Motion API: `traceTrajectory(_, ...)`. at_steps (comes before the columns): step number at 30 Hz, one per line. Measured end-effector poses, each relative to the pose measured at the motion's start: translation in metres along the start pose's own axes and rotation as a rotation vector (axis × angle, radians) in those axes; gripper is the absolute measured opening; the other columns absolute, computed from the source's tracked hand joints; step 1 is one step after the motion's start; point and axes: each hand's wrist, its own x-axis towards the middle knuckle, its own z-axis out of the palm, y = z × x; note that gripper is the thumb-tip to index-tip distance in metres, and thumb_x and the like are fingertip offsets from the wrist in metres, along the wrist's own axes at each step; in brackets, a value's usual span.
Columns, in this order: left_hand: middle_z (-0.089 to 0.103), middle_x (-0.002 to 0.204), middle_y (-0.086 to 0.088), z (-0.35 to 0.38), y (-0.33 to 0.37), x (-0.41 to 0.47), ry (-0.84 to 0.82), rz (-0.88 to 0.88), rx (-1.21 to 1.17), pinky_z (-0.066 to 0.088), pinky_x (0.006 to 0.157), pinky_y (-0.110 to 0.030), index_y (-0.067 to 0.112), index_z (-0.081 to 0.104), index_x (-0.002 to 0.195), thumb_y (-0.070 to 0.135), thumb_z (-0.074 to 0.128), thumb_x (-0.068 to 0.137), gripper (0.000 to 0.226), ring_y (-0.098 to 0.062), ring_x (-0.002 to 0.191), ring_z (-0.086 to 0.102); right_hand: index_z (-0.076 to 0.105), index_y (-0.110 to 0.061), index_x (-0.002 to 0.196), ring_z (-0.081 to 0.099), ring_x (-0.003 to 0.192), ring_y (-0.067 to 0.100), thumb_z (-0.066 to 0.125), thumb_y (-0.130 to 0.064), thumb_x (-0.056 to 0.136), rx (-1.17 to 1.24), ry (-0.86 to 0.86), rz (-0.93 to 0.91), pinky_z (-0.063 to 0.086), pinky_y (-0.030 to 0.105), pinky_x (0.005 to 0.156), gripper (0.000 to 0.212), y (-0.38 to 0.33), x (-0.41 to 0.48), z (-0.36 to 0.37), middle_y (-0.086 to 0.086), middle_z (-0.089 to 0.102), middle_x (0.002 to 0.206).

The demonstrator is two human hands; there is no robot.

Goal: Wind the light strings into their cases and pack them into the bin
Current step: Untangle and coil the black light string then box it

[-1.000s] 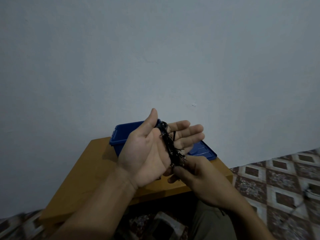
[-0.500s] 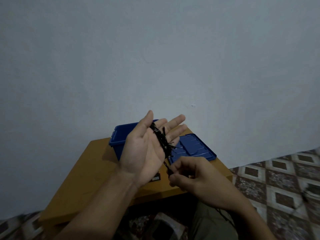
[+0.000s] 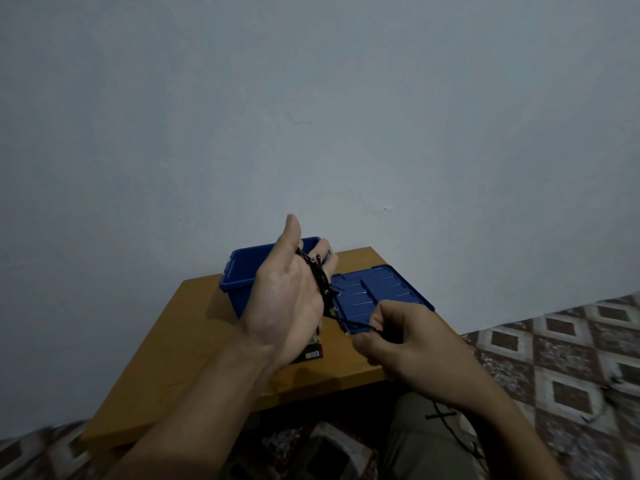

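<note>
Closest in, a trouser leg (image 3: 415,445) fills the bottom edge. A loose black strand lies across it and runs up toward the right wrist. The patterned floor (image 3: 554,358) spreads out to the right, and more dark strand trails over it near the frame's edge.

Above the lap, the right hand (image 3: 408,341) has its fingers curled in, pinching the light string (image 3: 320,278) between thumb and fingertips. From that pinch a short length of string stretches up and left to the left hand (image 3: 287,299). The left hand stands palm-up with thumb raised and fingers straight. The string is wound in a dark bundle across the palm, between the thumb's base and the fingers. The fingers are not closed round it; the loops simply sit around the flat hand.

Just under the left wrist, a small dark object (image 3: 313,353) with a pale label lies on the wooden counter (image 3: 166,368); what it is cannot be told.

Farther back on the counter sits the blue bin (image 3: 242,271), partly hidden behind the left hand. Its blue lid (image 3: 381,289) lies flat just beside it to the right, ribbed side up, behind the right hand.

A plain pale wall (image 3: 311,98) rises beyond.
</note>
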Motion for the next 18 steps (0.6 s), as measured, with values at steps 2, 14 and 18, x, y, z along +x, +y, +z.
traceTrajectory(2, 0.044, 0.141, 0.010, -0.002, -0.002, 0.001, -0.016, 0.001, 0.113, 0.013, 0.120, -0.034, 0.020, 0.025, 0.151, 0.063, 0.032, 0.087, 0.077, -0.013, 0.145, 0.027, 0.059, -0.021, 0.081, 0.060, 0.053, 0.004, 0.070, -0.028, 0.091, -0.033, 0.002, 0.023, 0.046, 0.017, 0.054, 0.017, 0.001, 0.001, 0.000, -0.003, 0.068, 0.062)
traceTrajectory(14, 0.009, 0.165, 0.014, -0.018, -0.010, 0.015, 0.003, -0.184, 0.334, 0.017, 0.115, -0.026, 0.023, 0.005, 0.159, 0.073, 0.018, 0.092, 0.085, 0.001, 0.147, 0.012, 0.048, -0.017, 0.060, 0.039, 0.048, 0.009, 0.072, -0.026, 0.091, 0.127, 0.115, -0.050, 0.036, 0.025, 0.052, 0.039, 0.005, 0.002, -0.009, -0.007, 0.044, 0.050)
traceTrajectory(18, -0.001, 0.168, 0.008, -0.023, -0.013, 0.018, -0.051, -0.316, 0.424, 0.002, 0.123, -0.036, 0.025, -0.004, 0.159, 0.081, 0.023, 0.083, 0.098, -0.007, 0.153, 0.000, 0.061, -0.015, 0.070, 0.044, 0.051, 0.007, 0.068, -0.013, 0.093, 0.264, 0.138, -0.189, 0.038, 0.018, 0.053, 0.024, -0.003, -0.003, -0.013, -0.007, 0.053, 0.056)
